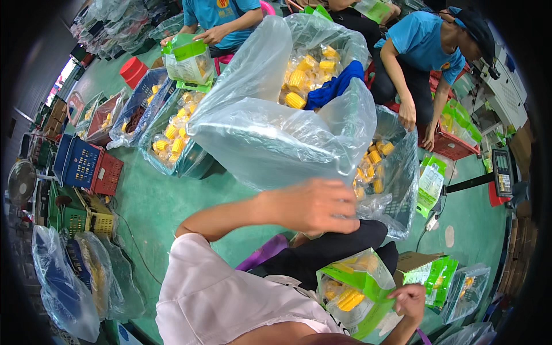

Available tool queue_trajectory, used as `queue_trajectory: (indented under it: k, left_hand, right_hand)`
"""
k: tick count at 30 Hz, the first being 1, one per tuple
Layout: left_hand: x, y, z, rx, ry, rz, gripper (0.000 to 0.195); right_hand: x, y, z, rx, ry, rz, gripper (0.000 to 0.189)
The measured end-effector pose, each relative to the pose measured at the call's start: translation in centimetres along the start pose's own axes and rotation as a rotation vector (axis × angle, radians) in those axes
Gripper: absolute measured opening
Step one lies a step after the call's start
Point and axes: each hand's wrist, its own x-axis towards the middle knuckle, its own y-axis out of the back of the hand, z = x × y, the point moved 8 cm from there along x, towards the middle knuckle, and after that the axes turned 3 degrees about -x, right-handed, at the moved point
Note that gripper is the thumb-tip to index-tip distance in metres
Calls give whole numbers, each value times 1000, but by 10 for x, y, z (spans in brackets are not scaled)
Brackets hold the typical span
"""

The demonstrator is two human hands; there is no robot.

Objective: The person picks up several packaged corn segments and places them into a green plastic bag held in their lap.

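My right hand (410, 299) grips the edge of a green-and-clear plastic bag (362, 317) that rests in my lap. Pieces of yellow corn on the cob (350, 298) show through its clear panel. Blurred by motion, my left hand (317, 206) is stretched over my dark-clad knee with its fingers curled. Whether it holds anything is hidden. Close past those fingers stands a plastic-lined basket (403, 185) with wrapped corn pieces (373, 164). Directly ahead is a large container lined with a clear plastic sheet (276, 138), holding more corn (302, 77) and a blue cloth (338, 86).
Two people in blue shirts (235, 21) (424, 47) work across from me. Lined crates of corn (172, 138) stand ahead left. A scale display (501, 172) on an arm, a filled green bag (430, 183) and a cardboard box (409, 261) are at right. A cable (138, 250) crosses the floor.
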Motion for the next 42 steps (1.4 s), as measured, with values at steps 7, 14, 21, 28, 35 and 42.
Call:
queue_trajectory:
  k: [7, 14, 21, 28, 35, 42]
  left_hand:
    - [30, 51, -78, -32, 254, 115, 13]
    - [-7, 63, -262, 37, 720, -139, 26]
    - [-167, 9, -390, 211, 1208, -703, 81]
    - [-267, -56, -364, -386, 1356, -645, 59]
    - [-269, -80, -359, -439, 1298, -789, 57]
    - [-317, -112, -363, -580, 1170, -909, 54]
  right_hand:
    - [59, 50, 91, -280, -100, 466, 16]
    - [98, 45, 107, -484, -34, 370, 13]
    - [159, 41, 5, -659, 172, 370, 14]
    - [243, -22, -145, -815, 727, 295, 28]
    - [359, -114, -189, -1158, 1060, 71, 19]
    - [422, -150, -141, -1725, 479, -278, 25]
